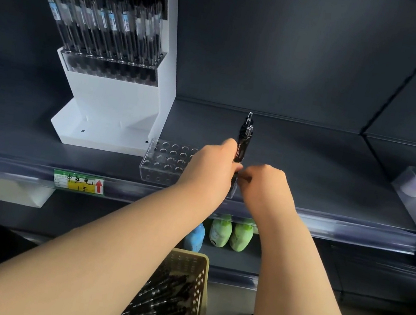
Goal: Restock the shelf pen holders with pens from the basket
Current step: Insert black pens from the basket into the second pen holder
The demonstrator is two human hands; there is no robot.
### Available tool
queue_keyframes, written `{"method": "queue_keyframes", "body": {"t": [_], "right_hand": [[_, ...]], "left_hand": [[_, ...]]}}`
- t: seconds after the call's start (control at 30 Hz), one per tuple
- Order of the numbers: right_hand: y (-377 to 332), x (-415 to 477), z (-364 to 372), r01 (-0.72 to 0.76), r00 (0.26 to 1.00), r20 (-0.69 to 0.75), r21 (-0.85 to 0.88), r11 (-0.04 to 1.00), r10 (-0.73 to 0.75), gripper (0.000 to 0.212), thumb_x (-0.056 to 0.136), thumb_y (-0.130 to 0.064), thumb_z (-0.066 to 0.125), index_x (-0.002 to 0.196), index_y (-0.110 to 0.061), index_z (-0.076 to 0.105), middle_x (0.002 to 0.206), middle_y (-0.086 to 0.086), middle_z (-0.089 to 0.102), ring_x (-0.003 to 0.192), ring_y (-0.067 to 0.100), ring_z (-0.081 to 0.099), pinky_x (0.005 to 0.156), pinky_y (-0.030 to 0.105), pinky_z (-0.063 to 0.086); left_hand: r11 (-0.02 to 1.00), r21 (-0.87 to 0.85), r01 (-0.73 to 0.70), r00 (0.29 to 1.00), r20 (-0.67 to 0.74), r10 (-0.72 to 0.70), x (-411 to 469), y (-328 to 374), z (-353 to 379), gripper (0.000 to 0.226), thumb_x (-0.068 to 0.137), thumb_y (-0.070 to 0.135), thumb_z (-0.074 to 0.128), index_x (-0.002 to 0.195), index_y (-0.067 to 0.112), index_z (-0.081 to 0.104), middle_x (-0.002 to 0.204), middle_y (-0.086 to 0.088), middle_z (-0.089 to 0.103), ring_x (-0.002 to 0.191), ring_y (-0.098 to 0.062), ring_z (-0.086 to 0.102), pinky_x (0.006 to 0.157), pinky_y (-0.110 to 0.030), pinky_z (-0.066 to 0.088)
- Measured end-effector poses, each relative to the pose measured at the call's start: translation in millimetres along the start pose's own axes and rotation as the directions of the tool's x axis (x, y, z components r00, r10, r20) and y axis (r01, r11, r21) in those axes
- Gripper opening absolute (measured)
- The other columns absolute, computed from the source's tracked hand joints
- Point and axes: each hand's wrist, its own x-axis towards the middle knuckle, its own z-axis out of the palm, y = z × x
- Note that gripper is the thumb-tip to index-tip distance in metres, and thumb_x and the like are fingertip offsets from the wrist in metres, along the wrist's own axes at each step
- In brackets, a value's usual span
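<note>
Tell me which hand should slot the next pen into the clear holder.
Right, probably. The left hand grips the bundle of black pens upright, so it is occupied; the right hand pinches at the bundle's lower end, beside the clear pen holder.

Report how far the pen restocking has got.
Done: the white holder is packed with pens. In hand: the left hand grips black pens at the clear holder, the right hand pinching their lower ends. Left: its visible holes are empty; the basket holds many more.
</note>
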Motion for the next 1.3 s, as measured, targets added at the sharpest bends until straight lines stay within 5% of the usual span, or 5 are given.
{"method": "queue_keyframes", "body": {"t": [0.2, 0.8, 0.97, 1.2, 1.3], "right_hand": [[-1, -3, -1, -0.008, 1.0, -0.004, -0.013, 1.0, 0.008, 0.021, 0.09, -0.016, 0.05, 0.069, -0.017, 0.055, 0.07, 0.007, 0.052, 0.064, 0.031, 0.055, 0.051, 0.024, 0.034], [-7, -31, -15, -0.054, 0.998, 0.004, -0.185, 0.981, 0.056, 0.015, 0.088, -0.024, 0.055, 0.089, -0.018, 0.068, 0.085, 0.005, 0.066, 0.078, 0.029, 0.062, 0.065, 0.03, 0.051], [-22, -57, 6, -0.013, 0.988, 0.144, -0.276, 0.961, 0.055, 0.017, 0.09, -0.029, 0.055, 0.094, -0.019, 0.068, 0.091, 0.005, 0.065, 0.083, 0.028, 0.061, 0.064, 0.028, 0.046], [-59, -93, 56, 0.147, 0.953, 0.304, -0.443, 0.884, -0.006, 0.021, 0.089, -0.012, 0.048, 0.104, -0.014, 0.063, 0.09, 0.003, 0.06, 0.088, 0.028, 0.059, 0.065, 0.03, 0.04], [-72, -113, 82, 0.188, 0.928, 0.372, -0.485, 0.854, 0.008, 0.029, 0.088, -0.007, 0.047, 0.114, -0.013, 0.057, 0.11, 0.005, 0.062, 0.099, 0.028, 0.063, 0.068, 0.03, 0.041]], "left_hand": [[0.999, 0.041, -0.036, 0.999, 0.03, 0.034, -5, 2, 1, 0.014, 0.095, 0.02, 0.052, 0.095, 0.008, 0.044, 0.076, -0.006, 0.048, 0.071, -0.029, 0.048, 0.064, -0.039, 0.041], [0.998, 0.058, 0.03, 0.998, 0.054, -0.033, -46, -47, -18, 0.035, 0.091, 0.028, 0.058, 0.124, 0.018, 0.053, 0.12, 0.0, 0.057, 0.109, -0.019, 0.053, 0.092, -0.035, 0.045], [0.99, 0.122, 0.063, 0.992, 0.105, -0.076, -86, -82, -35, 0.038, 0.092, 0.028, 0.057, 0.128, 0.017, 0.052, 0.125, -0.001, 0.056, 0.114, -0.02, 0.051, 0.095, -0.036, 0.044], [0.961, 0.27, 0.054, 0.968, 0.221, -0.116, -133, -122, -49, 0.041, 0.095, 0.031, 0.05, 0.135, 0.022, 0.044, 0.131, 0.004, 0.052, 0.123, -0.015, 0.044, 0.095, -0.032, 0.045], [0.948, 0.309, 0.073, 0.943, 0.287, -0.167, -153, -143, -49, 0.036, 0.095, 0.03, 0.05, 0.13, 0.025, 0.047, 0.123, 0.006, 0.055, 0.115, -0.013, 0.047, 0.086, -0.03, 0.047]]}}
